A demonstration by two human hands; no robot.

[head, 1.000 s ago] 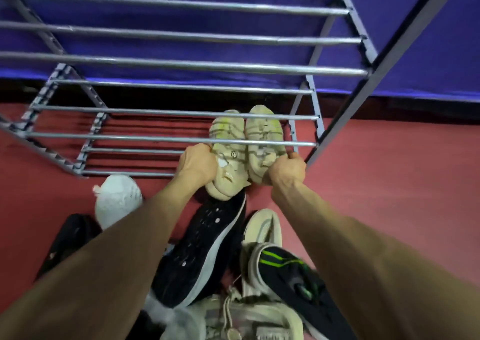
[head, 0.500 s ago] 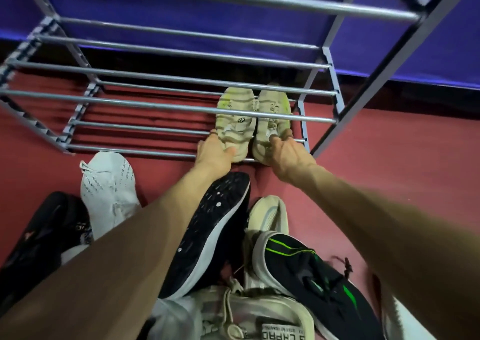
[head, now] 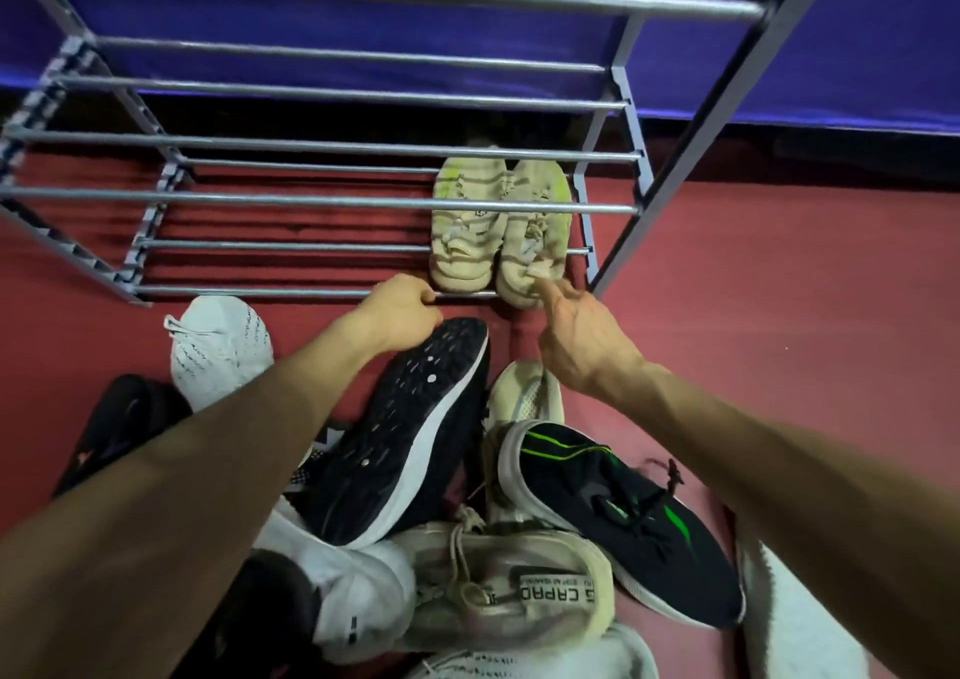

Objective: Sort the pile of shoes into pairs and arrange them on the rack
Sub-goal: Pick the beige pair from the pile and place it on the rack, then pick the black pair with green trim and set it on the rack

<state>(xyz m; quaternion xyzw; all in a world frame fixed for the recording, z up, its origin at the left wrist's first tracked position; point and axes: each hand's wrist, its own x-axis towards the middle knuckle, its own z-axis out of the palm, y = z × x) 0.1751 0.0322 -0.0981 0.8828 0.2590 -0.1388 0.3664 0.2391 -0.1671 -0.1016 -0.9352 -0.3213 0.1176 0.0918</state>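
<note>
- Down low: two beige shoes [head: 496, 231] side by side on the bottom bars of the grey rack [head: 322, 200], at its right end, toes to the back, partly crossed by a higher bar.
- Left hand [head: 400, 315] curled with fingers tucked under, by the front bar, just left of the beige pair; holding the bar or not, cannot tell.
- Right hand [head: 582, 340] loose, one finger out, tip touching the heel of the right beige shoe; holding nothing.
- Pile of other shoes on the red floor [head: 779, 340] near the rack: black shoe with white edge [head: 410, 429] sole up, black shoe with green stripes [head: 613, 512], white knit shoe [head: 221, 346], cream shoe with printed strap [head: 509, 590].
- Small pale shoe [head: 524, 392] mostly hidden behind the green-striped one.
- Dark shoe [head: 119, 424] at left half covered by the left arm, hard to make out.
- More white shoes at the bottom edge, cut off.
</note>
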